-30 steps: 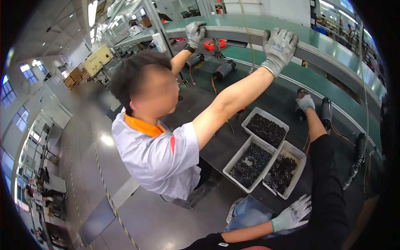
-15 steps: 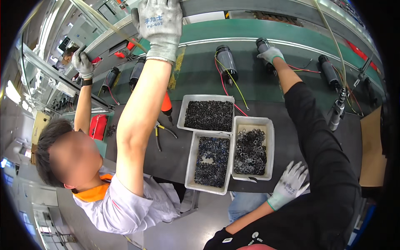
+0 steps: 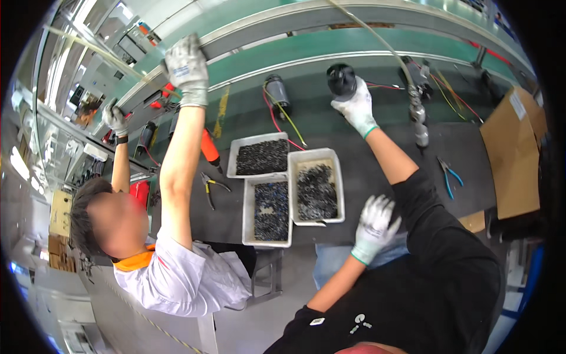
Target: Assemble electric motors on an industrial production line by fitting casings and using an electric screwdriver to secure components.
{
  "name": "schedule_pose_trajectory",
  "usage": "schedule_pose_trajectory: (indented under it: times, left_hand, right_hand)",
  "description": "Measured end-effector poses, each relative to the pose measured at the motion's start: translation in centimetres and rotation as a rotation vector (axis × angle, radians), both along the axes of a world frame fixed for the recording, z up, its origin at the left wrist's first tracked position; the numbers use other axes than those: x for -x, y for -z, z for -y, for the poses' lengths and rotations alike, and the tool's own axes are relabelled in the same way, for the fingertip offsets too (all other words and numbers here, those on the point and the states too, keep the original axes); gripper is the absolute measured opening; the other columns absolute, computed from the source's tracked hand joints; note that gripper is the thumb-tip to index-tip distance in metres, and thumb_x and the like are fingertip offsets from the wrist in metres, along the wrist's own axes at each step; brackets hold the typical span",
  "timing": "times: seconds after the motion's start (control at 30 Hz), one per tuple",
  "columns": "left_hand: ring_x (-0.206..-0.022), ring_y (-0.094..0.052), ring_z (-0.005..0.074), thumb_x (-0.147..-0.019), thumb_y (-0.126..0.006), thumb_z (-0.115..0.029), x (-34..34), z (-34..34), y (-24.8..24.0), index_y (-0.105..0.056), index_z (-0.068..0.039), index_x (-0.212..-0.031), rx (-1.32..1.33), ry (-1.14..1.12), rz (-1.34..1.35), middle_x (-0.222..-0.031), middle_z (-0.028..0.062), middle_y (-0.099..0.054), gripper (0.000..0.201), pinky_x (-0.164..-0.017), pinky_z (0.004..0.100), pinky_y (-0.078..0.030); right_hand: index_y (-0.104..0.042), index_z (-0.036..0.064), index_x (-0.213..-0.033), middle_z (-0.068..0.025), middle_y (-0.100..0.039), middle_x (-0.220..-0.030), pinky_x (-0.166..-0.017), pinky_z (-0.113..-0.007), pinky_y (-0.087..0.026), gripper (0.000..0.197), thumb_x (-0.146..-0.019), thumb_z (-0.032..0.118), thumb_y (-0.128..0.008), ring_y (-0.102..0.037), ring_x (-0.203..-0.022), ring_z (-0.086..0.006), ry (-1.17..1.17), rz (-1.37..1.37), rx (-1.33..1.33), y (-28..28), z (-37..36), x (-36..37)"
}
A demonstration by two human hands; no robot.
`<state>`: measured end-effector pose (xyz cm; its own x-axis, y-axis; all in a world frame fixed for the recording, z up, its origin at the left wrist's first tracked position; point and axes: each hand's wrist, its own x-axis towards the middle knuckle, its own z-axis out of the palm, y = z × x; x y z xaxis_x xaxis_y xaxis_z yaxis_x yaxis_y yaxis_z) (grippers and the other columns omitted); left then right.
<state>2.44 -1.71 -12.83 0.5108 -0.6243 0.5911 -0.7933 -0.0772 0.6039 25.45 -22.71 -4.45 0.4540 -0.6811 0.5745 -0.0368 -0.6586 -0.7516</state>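
Observation:
My gloved right hand grips a black cylindrical motor above the green belt, its round end tilted up toward me. Thin red wires trail to the right from behind that hand. Fingers spread, my gloved left hand holds nothing and hovers by the near edge of the dark work surface, close to a white bin of black rings. Another grey motor with red and yellow-green wires lies on the belt left of my right hand.
Two more white bins hold small black parts and dark bluish parts. Blue-handled pliers, a hanging power driver and a cardboard box are on the right. A co-worker's gloved hand reaches over the belt at left.
My right hand has lifted the motor off the belt and tipped it toward me. My left hand has moved slightly forward and left. The view has shifted, showing more at right.

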Motion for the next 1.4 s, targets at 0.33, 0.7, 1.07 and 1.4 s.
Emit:
schedule_pose_trajectory:
  times: [0.33, 0.7, 1.07, 1.4]
  left_hand:
    - [-0.133, -0.053, 0.0441, -0.083, -0.072, -0.019, 1.2, -0.3, -3.3, -0.057, 0.003, -0.136, 0.272, -0.129, -0.056, -0.141, 0.0249, -0.056, 0.060, -0.118, 0.0534, -0.037]
    - [-0.074, -0.069, 0.0241, -0.097, -0.064, -0.024, 2.2, -0.8, -6.5, -0.070, -0.002, -0.104, -0.177, 0.089, -0.150, -0.080, 0.0171, -0.068, 0.024, -0.066, 0.0403, -0.051]
    - [-0.065, -0.065, 0.0312, -0.102, -0.060, -0.017, 10.0, -10.2, -5.1, -0.066, -0.002, -0.112, -0.261, -0.041, -0.817, -0.072, 0.0130, -0.065, 0.020, -0.059, 0.0420, -0.049]
    - [-0.065, -0.067, 0.0309, -0.101, -0.062, -0.020, 6.0, -9.8, -2.8, -0.068, -0.003, -0.110, -0.498, -0.102, 0.071, -0.070, 0.0118, -0.065, 0.020, -0.058, 0.0432, -0.051]
  right_hand:
    - [-0.056, 0.0040, -0.130, -0.0080, -0.067, -0.117, -0.097, -0.035, -0.054, 0.070, -0.067, 0.003, -0.086, -0.067, -0.110, -0.0187, -0.397, 0.199, -0.444, -2.4, -7.0, 30.5]
    - [-0.056, 0.0024, -0.140, -0.0081, -0.066, -0.126, -0.100, -0.037, -0.053, 0.080, -0.069, 0.011, -0.089, -0.064, -0.115, -0.0205, -0.583, 0.221, -0.624, -2.8, -4.7, 40.0]
    - [-0.056, -0.0014, -0.140, -0.0137, -0.068, -0.126, -0.099, -0.034, -0.052, 0.068, -0.078, 0.009, -0.083, -0.065, -0.114, -0.0187, -0.383, -0.095, -0.601, 0.0, -4.4, 26.6]
    - [-0.049, -0.0012, -0.146, -0.0328, -0.047, -0.150, -0.118, -0.047, -0.039, 0.058, -0.095, 0.019, -0.067, -0.047, -0.141, -0.0444, -0.104, -0.326, 0.082, 5.7, -6.7, 20.3]
